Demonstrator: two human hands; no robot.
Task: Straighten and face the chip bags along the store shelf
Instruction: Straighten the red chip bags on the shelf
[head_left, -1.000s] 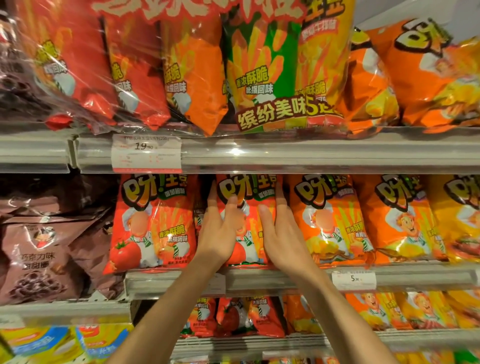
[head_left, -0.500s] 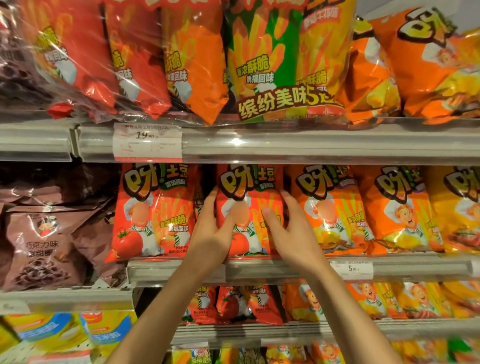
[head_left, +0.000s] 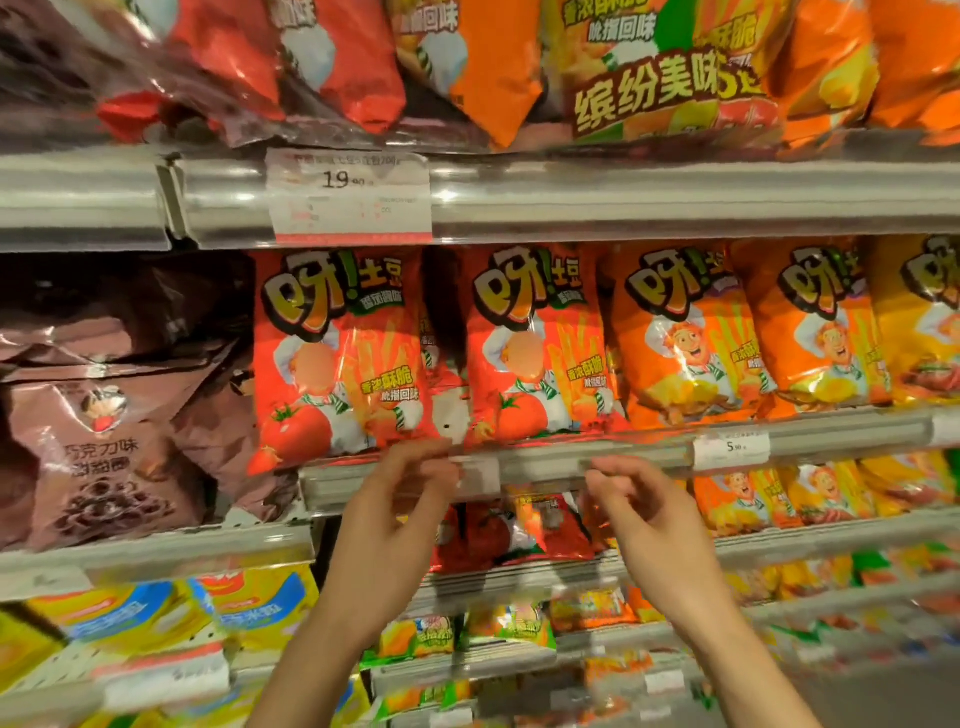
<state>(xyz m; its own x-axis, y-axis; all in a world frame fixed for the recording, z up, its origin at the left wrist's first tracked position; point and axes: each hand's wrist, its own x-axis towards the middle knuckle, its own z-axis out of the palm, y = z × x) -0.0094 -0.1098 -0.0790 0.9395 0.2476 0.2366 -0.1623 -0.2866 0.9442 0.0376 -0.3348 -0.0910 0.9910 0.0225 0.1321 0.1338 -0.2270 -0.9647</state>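
On the middle shelf (head_left: 597, 460) the chip bags stood upright in a row with their printed fronts turned outward, so that a customer could read them. Two red tomato bags were on the left side of this row: the first red bag (head_left: 337, 358) stood at the shelf's left end, and the second red bag (head_left: 535, 348) stood to its right, with a dark gap between them where another pack showed further back. Next came two orange bags (head_left: 685, 338), touching one another, and their bottoms were held behind the clear front rail of the shelf, which kept them from sliding off.

Both hands were below this row, in front of the rail, and touched no bag. The left hand (head_left: 384, 525) had its fingers (head_left: 431, 457) loosely curled just under the gap between the red bags, holding nothing. The right hand (head_left: 644, 519) was beside it, under the second red bag, also with relaxed curled fingers and nothing in them. The picture was a little blurred around the hands, so whether the fingertips touched the rail I cannot tell.

I judge that the second red bag was already faced well, and that the gap beside it could need the hidden pack pulled forward.

A price label (head_left: 730, 447) sat on the rail under the orange bags. Brown bags (head_left: 98, 447) leaned untidily on the neighbouring shelf at left.
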